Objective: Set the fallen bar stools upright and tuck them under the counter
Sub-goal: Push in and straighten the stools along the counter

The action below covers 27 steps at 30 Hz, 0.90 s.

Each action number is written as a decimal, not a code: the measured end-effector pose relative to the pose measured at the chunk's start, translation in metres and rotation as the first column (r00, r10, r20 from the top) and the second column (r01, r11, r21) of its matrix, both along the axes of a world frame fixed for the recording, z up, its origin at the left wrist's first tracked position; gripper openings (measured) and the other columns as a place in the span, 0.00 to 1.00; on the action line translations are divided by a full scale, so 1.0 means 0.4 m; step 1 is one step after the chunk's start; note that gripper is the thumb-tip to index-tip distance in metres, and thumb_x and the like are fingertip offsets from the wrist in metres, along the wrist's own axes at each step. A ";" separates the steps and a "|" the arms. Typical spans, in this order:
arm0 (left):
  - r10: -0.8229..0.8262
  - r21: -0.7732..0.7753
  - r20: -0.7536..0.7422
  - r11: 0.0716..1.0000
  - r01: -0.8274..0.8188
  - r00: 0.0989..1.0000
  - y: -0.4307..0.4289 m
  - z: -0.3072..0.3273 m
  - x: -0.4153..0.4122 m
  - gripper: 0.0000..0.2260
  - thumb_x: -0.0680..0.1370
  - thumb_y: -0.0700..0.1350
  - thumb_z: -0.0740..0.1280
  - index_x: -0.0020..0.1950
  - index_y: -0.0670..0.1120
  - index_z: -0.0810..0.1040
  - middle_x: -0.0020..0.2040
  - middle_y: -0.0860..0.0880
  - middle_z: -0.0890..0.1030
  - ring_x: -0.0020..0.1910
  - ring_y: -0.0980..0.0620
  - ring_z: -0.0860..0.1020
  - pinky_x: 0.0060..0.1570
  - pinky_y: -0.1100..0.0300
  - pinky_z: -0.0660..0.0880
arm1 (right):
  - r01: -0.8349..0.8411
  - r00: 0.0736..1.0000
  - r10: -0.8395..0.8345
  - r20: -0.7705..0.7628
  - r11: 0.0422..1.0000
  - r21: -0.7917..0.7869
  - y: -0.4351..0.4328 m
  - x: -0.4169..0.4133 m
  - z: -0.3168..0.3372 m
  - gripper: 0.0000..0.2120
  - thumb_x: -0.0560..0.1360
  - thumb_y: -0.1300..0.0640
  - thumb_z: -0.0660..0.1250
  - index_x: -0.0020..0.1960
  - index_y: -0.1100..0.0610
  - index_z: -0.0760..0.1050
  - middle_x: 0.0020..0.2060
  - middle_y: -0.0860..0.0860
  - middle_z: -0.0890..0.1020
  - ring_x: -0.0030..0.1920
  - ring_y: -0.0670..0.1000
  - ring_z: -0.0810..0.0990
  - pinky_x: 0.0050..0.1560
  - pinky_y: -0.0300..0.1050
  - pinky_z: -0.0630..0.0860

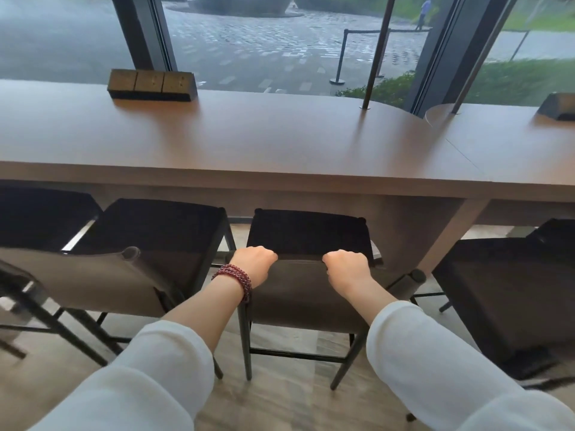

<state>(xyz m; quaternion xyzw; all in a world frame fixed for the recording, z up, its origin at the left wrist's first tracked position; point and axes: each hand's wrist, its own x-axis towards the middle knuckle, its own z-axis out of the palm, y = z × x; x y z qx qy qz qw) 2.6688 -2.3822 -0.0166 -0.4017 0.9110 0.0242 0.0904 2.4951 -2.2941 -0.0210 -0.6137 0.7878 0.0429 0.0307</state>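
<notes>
Under the worktop's (249,141) left part the left stool (149,231) stands upright, seat partly tucked, and on the worktop behind it sits a wooden box (151,84) whose three sections show no contents I can make out. Before the worktop's middle, the left hand (253,262) and right hand (345,267) each have their grip clamped on the backrest top of the middle stool (308,234), which is upright with its seat not fully under the worktop. Pushed crookedly, it could knock the left stool or the worktop's support panel (435,244), or pinch both hands against the worktop's edge; the dark box (558,108) at the worktop's right end is cropped, contents unseen.
</notes>
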 end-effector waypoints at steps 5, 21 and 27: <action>0.031 0.005 0.003 1.000 -0.031 1.000 0.003 0.000 -0.001 0.11 0.79 0.37 0.60 0.60 0.43 0.76 0.55 0.43 0.81 0.53 0.44 0.80 0.53 0.53 0.77 | -0.012 1.000 0.012 -0.003 1.000 0.012 0.003 -0.007 0.002 0.09 0.78 0.61 0.64 0.57 0.57 0.77 0.49 0.53 0.83 0.48 0.53 0.82 0.46 0.42 0.75; 0.089 -0.018 0.047 0.996 -0.088 0.995 0.007 -0.014 -0.017 0.12 0.79 0.35 0.60 0.59 0.44 0.76 0.54 0.43 0.81 0.53 0.44 0.80 0.52 0.52 0.78 | 0.082 0.992 -0.079 -0.093 0.996 0.027 0.092 -0.106 0.015 0.14 0.78 0.67 0.59 0.62 0.57 0.72 0.55 0.54 0.81 0.54 0.57 0.81 0.41 0.43 0.66; 0.086 -0.027 0.043 0.996 -0.084 0.995 0.007 -0.018 -0.018 0.12 0.78 0.34 0.59 0.59 0.43 0.76 0.54 0.42 0.81 0.52 0.43 0.80 0.51 0.52 0.78 | 0.083 0.991 -0.081 -0.104 0.997 0.012 0.084 -0.112 0.010 0.15 0.77 0.67 0.59 0.61 0.56 0.72 0.54 0.54 0.82 0.53 0.57 0.81 0.43 0.45 0.69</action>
